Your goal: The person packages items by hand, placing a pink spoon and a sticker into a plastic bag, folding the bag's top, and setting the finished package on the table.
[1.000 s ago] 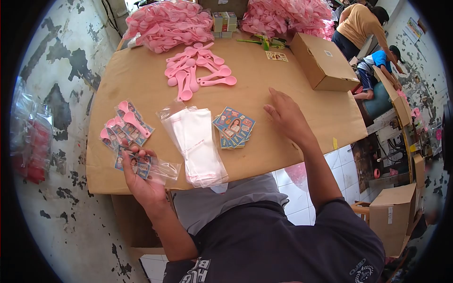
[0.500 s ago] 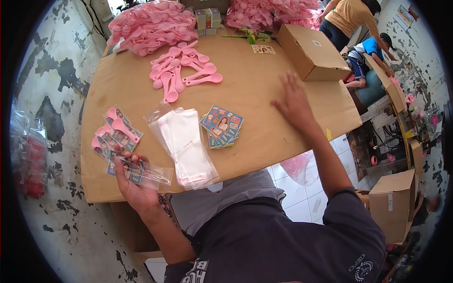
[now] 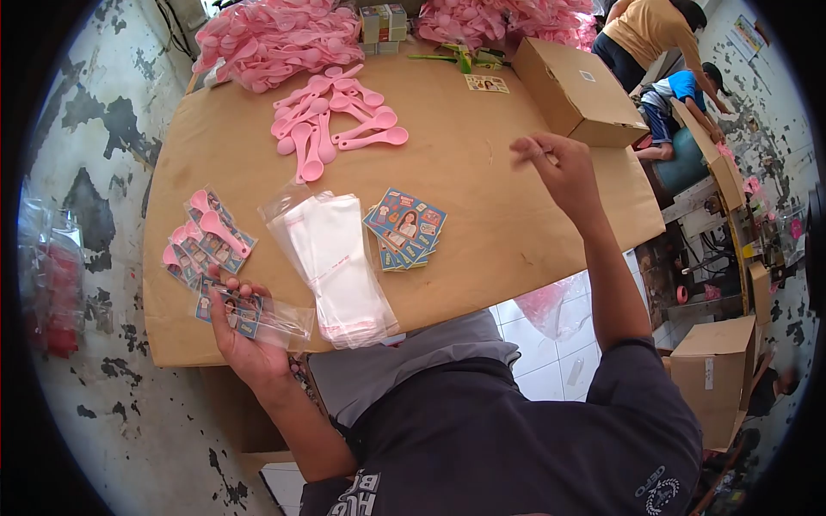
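My left hand (image 3: 248, 342) is at the table's near left edge, holding a clear bag with a printed card inside (image 3: 245, 312). Just beyond it lie finished bags with pink spoons and cards (image 3: 209, 237). A stack of empty clear bags (image 3: 337, 258) and a stack of printed cards (image 3: 404, 228) lie in the middle. My right hand (image 3: 561, 172) is lifted over the right side of the brown table (image 3: 482, 172), fingers drawn together with nothing visible in them, next to a closed cardboard box (image 3: 576, 90).
Loose pink spoons (image 3: 335, 120) lie at the far centre, with big heaps of pink spoons (image 3: 275, 39) behind them. Two people (image 3: 654, 34) are beyond the table's far right corner. An open carton (image 3: 710, 387) stands on the floor to the right.
My right hand lifted off the table, moved slightly right and drew its fingers together. My left hand kept hold of the bag with the card.
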Tool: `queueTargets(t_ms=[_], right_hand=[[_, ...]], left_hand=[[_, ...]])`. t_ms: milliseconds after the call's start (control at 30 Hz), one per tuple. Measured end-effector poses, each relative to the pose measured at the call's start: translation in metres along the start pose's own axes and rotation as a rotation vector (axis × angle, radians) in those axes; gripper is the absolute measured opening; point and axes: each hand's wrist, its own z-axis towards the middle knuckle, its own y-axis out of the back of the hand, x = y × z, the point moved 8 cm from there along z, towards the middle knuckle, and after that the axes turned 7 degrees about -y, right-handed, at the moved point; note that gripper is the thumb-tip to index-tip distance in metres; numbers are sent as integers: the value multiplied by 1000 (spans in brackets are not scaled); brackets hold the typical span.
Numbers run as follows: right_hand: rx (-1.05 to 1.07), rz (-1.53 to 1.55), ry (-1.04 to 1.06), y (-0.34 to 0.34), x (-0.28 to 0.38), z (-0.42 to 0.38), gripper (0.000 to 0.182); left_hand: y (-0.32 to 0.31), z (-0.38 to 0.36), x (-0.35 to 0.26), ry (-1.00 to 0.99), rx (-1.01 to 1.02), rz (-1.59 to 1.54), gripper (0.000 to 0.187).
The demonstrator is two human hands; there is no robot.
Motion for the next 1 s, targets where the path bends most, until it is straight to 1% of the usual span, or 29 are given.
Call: queueTargets(t_ms=[33,100,133,167,200,233,267,333,367,433,467,533,567,600,633,667,700,733,767,800,833,867,900,933,1000], right_hand=[[-2,2,-6,-2,12,-9,30],[106,-147,-247,-15,10,-23,29],[49,-368,-108,-15,11,-23,19],[47,-369,-111,-21,-5,-19,19],[-224,-482,195,-13,7,-16,15],[-496,-584,506,-6,26,-29,15],[-497,-586,504,-1,22,-30,15],[-494,-347,445,19,15,-38,18],[-497,-354,440,24,12,-48,18],[-206,35,87,19,-24,-59,23],[-88,243,144,10,-23,-68,17],[21,301,137,-11,12,-84,11],[180,302,45,-25,18,-92,21],[342,276,17,-38,26,-103,27],[469,260,-31,-48,31,-117,31],[559,365,21,-57,42,-132,29],[735,434,49,-65,61,-147,31],[993,534,-40,-84,64,-173,33],[1229,474,-118,-99,63,-200,36],[1284,329,-64,-111,58,-220,38],[1241,142,4,-124,41,-240,39],[1135,-8,-84,-134,19,-245,38],[1021,-153,-173,-142,-5,-248,37],[1014,-154,-174,-158,-25,-259,37],[286,-284,-113,-153,-72,-242,36]], left_hand=[[-3,0,2,10,34,-20,38],[-7,2,4,28,74,-42,38],[-7,3,4,27,73,-44,38],[-7,3,3,23,71,-46,39],[-7,3,2,25,73,-46,39],[-6,4,1,19,74,-42,39],[-6,4,-1,14,75,-38,39],[-3,5,-3,14,59,-38,38],[0,5,-2,15,39,-36,38],[1,7,2,22,43,-36,37],[1,9,4,16,47,-35,37],[-1,10,10,35,50,-34,37],[-1,10,13,45,48,-32,37],[-3,10,15,55,53,-33,37],[-4,11,15,51,55,-18,37],[-4,11,16,44,57,-4,36],[-4,12,17,48,61,-4,36],[-3,13,17,50,68,1,36],[-3,14,17,52,78,7,36],[-5,15,17,49,86,6,36],[-3,15,16,41,49,32,37],[0,14,16,34,10,59,38],[2,14,15,35,16,57,38],[3,15,13,36,53,48,37],[4,18,13,45,97,37,37]])
